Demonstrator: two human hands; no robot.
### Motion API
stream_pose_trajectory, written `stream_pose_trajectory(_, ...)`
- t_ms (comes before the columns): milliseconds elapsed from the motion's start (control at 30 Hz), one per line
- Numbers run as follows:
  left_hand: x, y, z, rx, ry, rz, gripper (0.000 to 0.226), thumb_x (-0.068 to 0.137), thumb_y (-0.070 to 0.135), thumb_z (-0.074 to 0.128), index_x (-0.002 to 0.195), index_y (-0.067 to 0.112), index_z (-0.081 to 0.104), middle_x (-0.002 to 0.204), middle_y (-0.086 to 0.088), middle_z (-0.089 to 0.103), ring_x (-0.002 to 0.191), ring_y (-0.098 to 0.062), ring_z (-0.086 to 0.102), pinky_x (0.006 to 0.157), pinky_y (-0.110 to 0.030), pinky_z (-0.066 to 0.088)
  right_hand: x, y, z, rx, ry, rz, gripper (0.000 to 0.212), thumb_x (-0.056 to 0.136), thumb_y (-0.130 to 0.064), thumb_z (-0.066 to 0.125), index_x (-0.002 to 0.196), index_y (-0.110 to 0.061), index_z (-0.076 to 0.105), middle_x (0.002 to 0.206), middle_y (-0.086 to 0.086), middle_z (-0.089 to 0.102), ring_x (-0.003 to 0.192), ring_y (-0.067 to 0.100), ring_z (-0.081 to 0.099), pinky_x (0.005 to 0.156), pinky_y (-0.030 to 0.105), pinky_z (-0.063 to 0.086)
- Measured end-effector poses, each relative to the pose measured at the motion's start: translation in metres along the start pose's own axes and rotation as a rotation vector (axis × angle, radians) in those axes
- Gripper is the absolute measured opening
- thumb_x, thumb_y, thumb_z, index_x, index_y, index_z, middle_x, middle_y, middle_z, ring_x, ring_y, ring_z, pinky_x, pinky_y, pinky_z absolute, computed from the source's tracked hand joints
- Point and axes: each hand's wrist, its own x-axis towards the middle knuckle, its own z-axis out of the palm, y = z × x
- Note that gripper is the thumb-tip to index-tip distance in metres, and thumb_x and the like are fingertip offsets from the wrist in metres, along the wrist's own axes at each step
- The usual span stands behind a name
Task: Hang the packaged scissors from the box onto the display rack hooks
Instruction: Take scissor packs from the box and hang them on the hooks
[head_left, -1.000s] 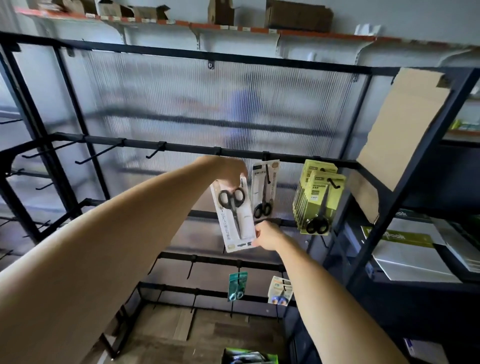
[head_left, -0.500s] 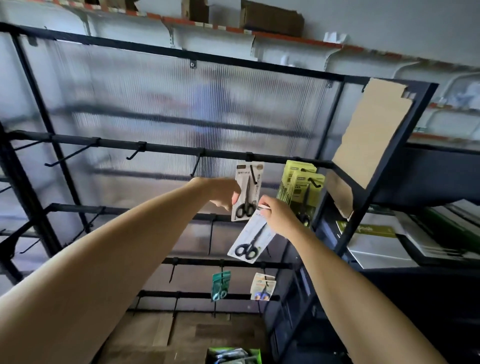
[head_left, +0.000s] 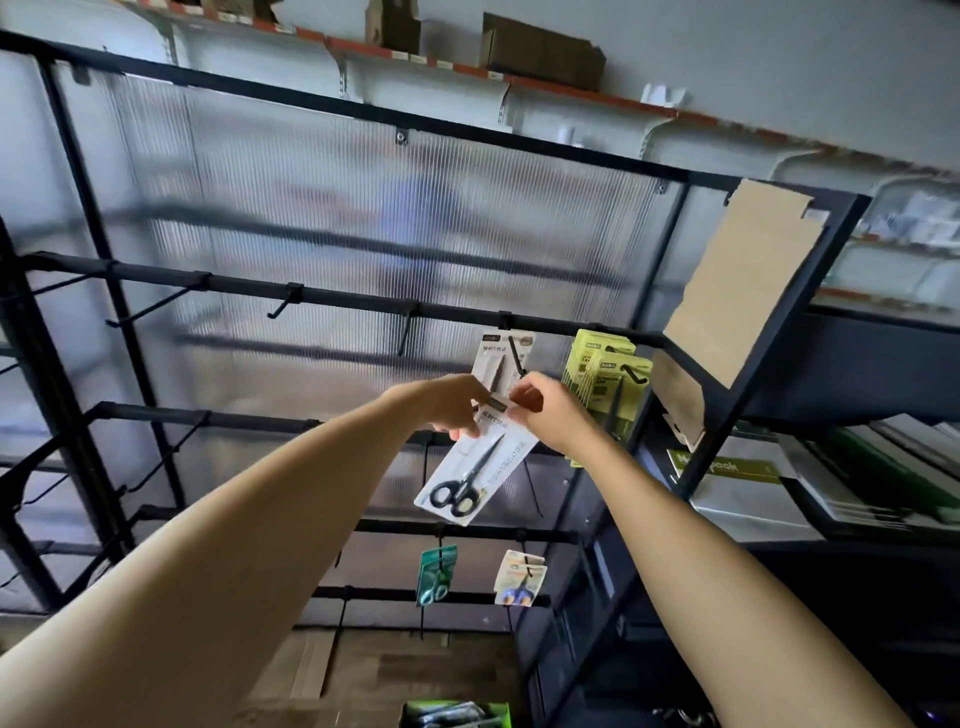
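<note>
A black metal display rack (head_left: 363, 304) with a ribbed translucent back panel fills the frame; a white carded pair of scissors (head_left: 503, 358) already hangs on a hook (head_left: 517, 356) of the upper bar, and a stack of yellow-green scissor packs (head_left: 605, 384) hangs just beside it at 3 o'clock. At 6 o'clock, a teal pack (head_left: 436, 574) and a white pack (head_left: 519, 579) hang on a lower bar, above a green box (head_left: 457, 714). A tan cardboard sheet (head_left: 743, 280) leans at 2 o'clock. The left hand (head_left: 452, 402) and right hand (head_left: 545, 413) both pinch the top edge of a white card holding black-handled scissors (head_left: 475, 467), which hangs tilted toward 7 o'clock, just below the hanging card.
</note>
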Motion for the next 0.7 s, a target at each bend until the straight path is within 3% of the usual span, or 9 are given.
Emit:
stream_pose_trajectory(67,-0.005,-0.004,-0.004,-0.002,0.032,-0.01,0.061,0.08,0.006,0.075,0.137,0.018,0.053,0.117,-0.009,0.065,0.087,-0.02,0.068,0.084,-0.041,0.058,0.0,0.003,-0.006,-0.016,-0.016,0.034,0.011,0.09,-0.016,0.066,0.099,-0.022,0.061,0.099,-0.004,0.064,0.088,0.014,0.059,0.069,0.028,0.044)
stream_pose_trajectory(167,-0.011,-0.001,-0.014,-0.029,0.081,-0.015,0.05,0.081,0.003,0.073,0.128,0.013,0.059,0.114,-0.008,0.067,0.081,-0.021,0.068,0.069,-0.034,0.06,-0.001,0.005,-0.014,-0.014,-0.041,0.039,0.007,0.095,-0.023,0.062,0.101,-0.022,0.064,0.097,-0.004,0.065,0.09,0.016,0.061,0.075,0.032,0.049)
stream_pose_trajectory(267,-0.013,0.006,-0.022,-0.04,0.086,-0.023,0.044,0.085,0.003,0.07,0.127,0.012,0.06,0.109,-0.01,0.07,0.078,-0.022,0.07,0.056,-0.027,0.055,-0.004,-0.001,-0.017,-0.019,0.006,0.001,0.015,0.098,-0.031,0.056,0.096,-0.018,0.063,0.085,-0.001,0.063,0.074,0.015,0.055,0.066,0.032,0.044)
stream_pose_trajectory(433,-0.013,0.015,-0.034,0.081,0.081,-0.049,0.026,0.091,0.0,0.058,0.114,0.009,0.067,0.1,-0.01,0.073,0.085,-0.022,0.072,0.078,-0.037,0.06,-0.001,-0.011,-0.013,-0.004,0.188,-0.043,0.016,0.102,-0.027,0.048,0.092,-0.016,0.055,0.073,-0.001,0.053,0.06,0.015,0.046,0.055,0.026,0.032)
stream_pose_trajectory(533,-0.015,0.017,-0.042,0.159,0.084,-0.031,0.024,0.09,-0.001,0.059,0.109,0.008,0.07,0.1,-0.009,0.073,0.085,-0.021,0.072,0.08,-0.035,0.059,0.003,-0.013,-0.012,-0.016,0.256,-0.027,0.016,0.102,-0.022,0.047,0.088,-0.014,0.052,0.074,0.001,0.055,0.061,0.015,0.046,0.055,0.026,0.033)
stream_pose_trajectory(700,-0.02,0.02,-0.054,0.205,0.146,-0.005,0.021,0.089,0.005,0.065,0.108,0.012,0.07,0.112,-0.004,0.069,0.089,-0.02,0.07,0.078,-0.03,0.058,0.011,-0.014,-0.008,-0.07,0.211,0.0,0.017,0.096,-0.007,0.043,0.083,-0.012,0.052,0.068,-0.002,0.05,0.057,0.014,0.043,0.052,0.028,0.033)
